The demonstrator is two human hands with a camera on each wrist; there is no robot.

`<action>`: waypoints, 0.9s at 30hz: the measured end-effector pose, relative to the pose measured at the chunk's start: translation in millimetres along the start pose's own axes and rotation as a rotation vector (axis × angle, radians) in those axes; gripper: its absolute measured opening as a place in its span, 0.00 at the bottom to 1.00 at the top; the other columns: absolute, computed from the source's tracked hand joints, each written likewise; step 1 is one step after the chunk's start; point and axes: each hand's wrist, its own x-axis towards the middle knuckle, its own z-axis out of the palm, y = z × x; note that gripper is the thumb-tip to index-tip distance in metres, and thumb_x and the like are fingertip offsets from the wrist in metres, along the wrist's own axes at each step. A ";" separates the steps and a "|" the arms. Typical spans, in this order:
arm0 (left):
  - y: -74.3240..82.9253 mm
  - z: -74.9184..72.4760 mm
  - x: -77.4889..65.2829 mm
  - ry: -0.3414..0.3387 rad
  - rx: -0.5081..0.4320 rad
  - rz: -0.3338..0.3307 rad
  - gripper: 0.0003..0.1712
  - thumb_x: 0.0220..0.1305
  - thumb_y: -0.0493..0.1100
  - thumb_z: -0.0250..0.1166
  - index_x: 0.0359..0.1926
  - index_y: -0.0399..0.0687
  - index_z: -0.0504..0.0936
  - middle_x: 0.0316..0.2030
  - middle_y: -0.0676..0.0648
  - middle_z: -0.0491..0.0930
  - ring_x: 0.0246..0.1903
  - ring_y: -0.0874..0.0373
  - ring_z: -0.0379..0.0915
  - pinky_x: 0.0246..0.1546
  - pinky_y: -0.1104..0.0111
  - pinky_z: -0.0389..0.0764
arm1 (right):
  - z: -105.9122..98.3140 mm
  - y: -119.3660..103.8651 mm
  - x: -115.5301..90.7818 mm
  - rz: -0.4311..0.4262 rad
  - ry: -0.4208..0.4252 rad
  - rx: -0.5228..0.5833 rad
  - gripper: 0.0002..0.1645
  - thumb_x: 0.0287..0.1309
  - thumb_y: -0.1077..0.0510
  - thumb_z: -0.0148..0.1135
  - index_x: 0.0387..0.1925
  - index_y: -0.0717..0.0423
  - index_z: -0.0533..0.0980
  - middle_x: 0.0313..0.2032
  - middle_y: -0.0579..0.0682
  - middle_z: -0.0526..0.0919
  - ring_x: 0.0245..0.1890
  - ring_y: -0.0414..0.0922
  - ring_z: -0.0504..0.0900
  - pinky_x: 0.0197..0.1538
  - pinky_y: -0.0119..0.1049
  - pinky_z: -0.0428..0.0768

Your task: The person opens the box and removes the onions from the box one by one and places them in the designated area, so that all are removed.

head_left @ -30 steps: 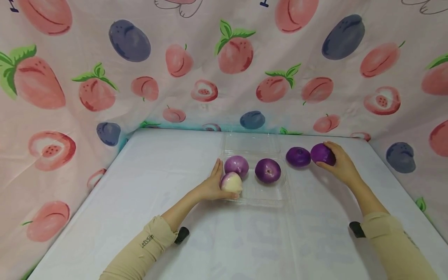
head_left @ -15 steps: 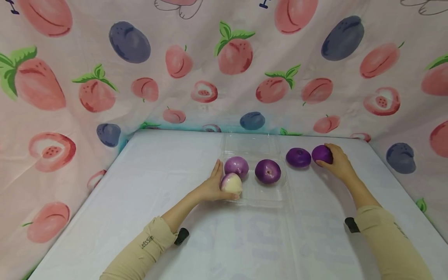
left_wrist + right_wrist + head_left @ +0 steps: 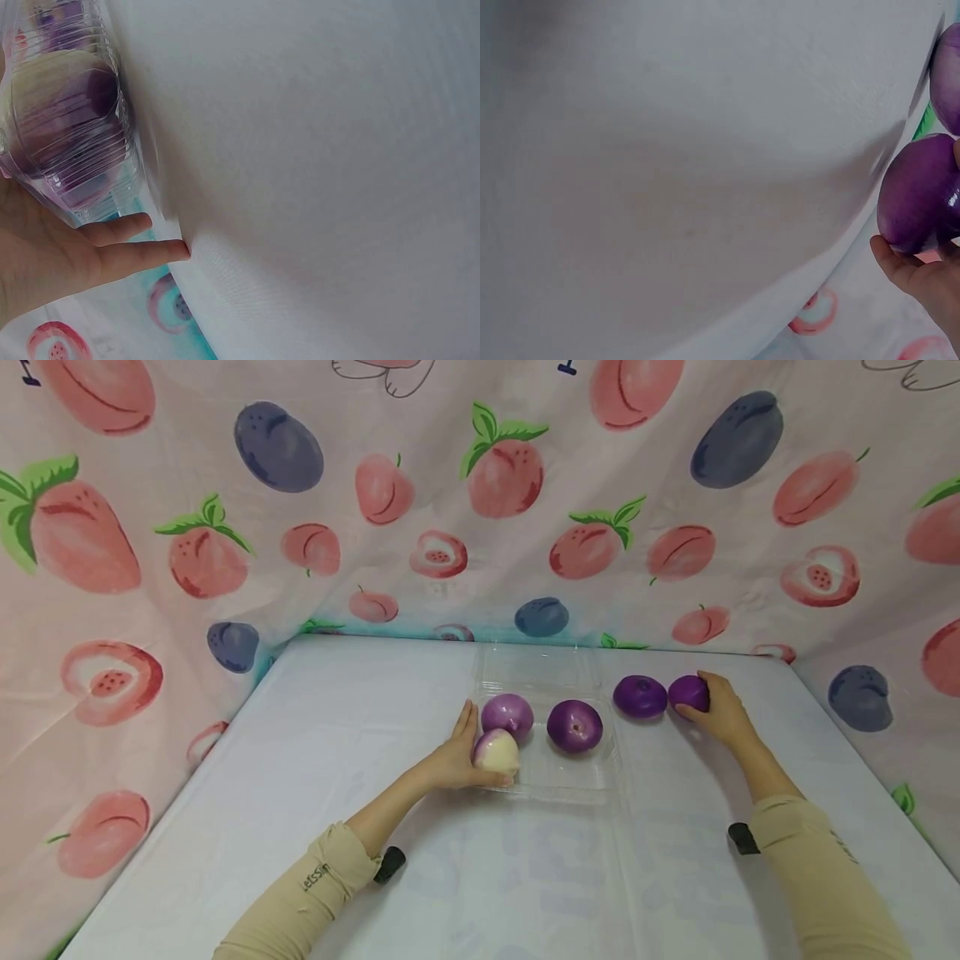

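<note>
A clear plastic container [image 3: 551,779] with its lid [image 3: 538,666] folded back stands mid-table. Inside are a light purple onion [image 3: 507,714], a dark red onion [image 3: 574,727] and a half-white onion [image 3: 497,752]. My left hand [image 3: 450,764] rests against the container's left side, fingers extended, thumb along the front corner. In the left wrist view two straight fingers [image 3: 142,256] reach past the ribbed plastic wall. To the right, my right hand [image 3: 723,708] grips a dark red onion [image 3: 686,693] between thumb and fingers. Another red onion [image 3: 640,697] sits directly left of it, outside the container.
White sheeting covers the table [image 3: 360,693]. A fruit-printed cloth [image 3: 450,460] hangs behind it and along both sides. Black objects [image 3: 390,864] sit at both forearms, by the rolled sleeve cuffs.
My right hand and forearm have shifted slightly left, and the gripped onion has moved a little left with its visible outline narrower. The left hand and the container stay put.
</note>
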 end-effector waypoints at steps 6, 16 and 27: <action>-0.5 0.1 0.2 -0.002 0.002 -0.002 0.73 0.45 0.58 0.73 0.72 0.36 0.28 0.73 0.41 0.19 0.73 0.43 0.27 0.69 0.50 0.52 | 0.9 1.2 2.0 0.021 -0.030 -0.003 0.44 0.58 0.59 0.61 0.64 0.80 0.50 0.60 0.81 0.54 0.60 0.76 0.56 0.60 0.69 0.57; -2.3 0.4 0.9 -0.011 0.001 -0.010 0.74 0.45 0.60 0.73 0.72 0.38 0.27 0.73 0.42 0.19 0.73 0.42 0.28 0.69 0.49 0.53 | 2.4 4.3 2.5 0.015 -0.068 -0.012 0.43 0.59 0.58 0.60 0.64 0.80 0.50 0.60 0.82 0.53 0.60 0.76 0.55 0.61 0.69 0.56; -3.7 1.1 1.8 0.001 -0.005 -0.004 0.75 0.44 0.60 0.74 0.72 0.37 0.28 0.73 0.41 0.21 0.73 0.41 0.28 0.68 0.48 0.54 | -0.8 1.7 4.4 0.077 -0.105 -0.021 0.50 0.60 0.55 0.60 0.67 0.79 0.44 0.61 0.85 0.47 0.58 0.81 0.53 0.59 0.72 0.57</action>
